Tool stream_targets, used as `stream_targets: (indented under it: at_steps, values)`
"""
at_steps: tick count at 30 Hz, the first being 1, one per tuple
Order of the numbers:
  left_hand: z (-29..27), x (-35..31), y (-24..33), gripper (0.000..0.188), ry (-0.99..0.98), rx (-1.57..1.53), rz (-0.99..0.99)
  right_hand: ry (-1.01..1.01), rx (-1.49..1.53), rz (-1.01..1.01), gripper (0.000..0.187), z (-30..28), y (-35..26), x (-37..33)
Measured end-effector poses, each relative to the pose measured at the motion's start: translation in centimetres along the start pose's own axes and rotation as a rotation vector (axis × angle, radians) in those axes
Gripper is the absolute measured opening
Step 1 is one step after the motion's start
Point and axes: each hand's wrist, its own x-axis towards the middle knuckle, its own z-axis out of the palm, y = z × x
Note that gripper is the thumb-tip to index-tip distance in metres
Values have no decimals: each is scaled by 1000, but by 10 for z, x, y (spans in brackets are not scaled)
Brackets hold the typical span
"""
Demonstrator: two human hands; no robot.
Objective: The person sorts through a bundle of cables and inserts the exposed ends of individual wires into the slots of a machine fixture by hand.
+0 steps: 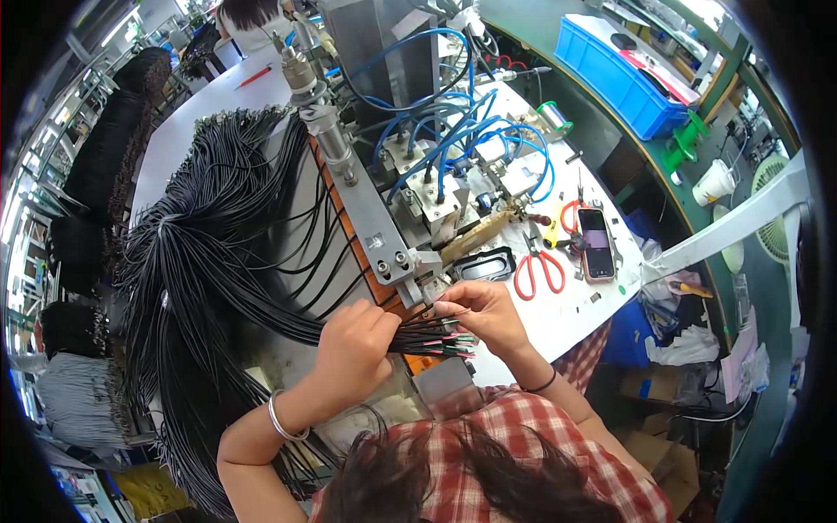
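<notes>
My left hand (pixel 356 342) is closed around black cables (pixel 296 324), part of a large bundle that spreads across the table to the left. Coloured wire ends (pixel 453 345) in green, pink and white stick out past my fist toward the right. My right hand (pixel 490 319) pinches with thumb and index finger at a thin cable end, just below the head of a metal press machine (pixel 384 240). The pinched tip is too small to make out clearly. An orange strip (pixel 349 228) runs along the machine's left side, with single cables lying across it.
Blue air hoses (pixel 440 166) loop over the machine. To its right lie red-handled scissors (pixel 539 275), a phone (pixel 596 246) and a small black-rimmed tray (pixel 485 264). A blue bin (pixel 610 83) and a green spool (pixel 686 141) stand farther back. A white post (pixel 724 228) crosses on the right.
</notes>
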Motion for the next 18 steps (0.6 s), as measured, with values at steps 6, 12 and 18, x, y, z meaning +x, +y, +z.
stream_targets:
  at_steps: [6,12,18]
  values:
    - [1,0,0,30,-33,-10,-22,-6,-52,-96,11,2,6,0]
    - [4,-4,0,26,-41,1,4,-225,60,143,8,0,-11,-3]
    - [12,-3,0,23,-19,7,3,-63,-173,21,7,-10,0,2]
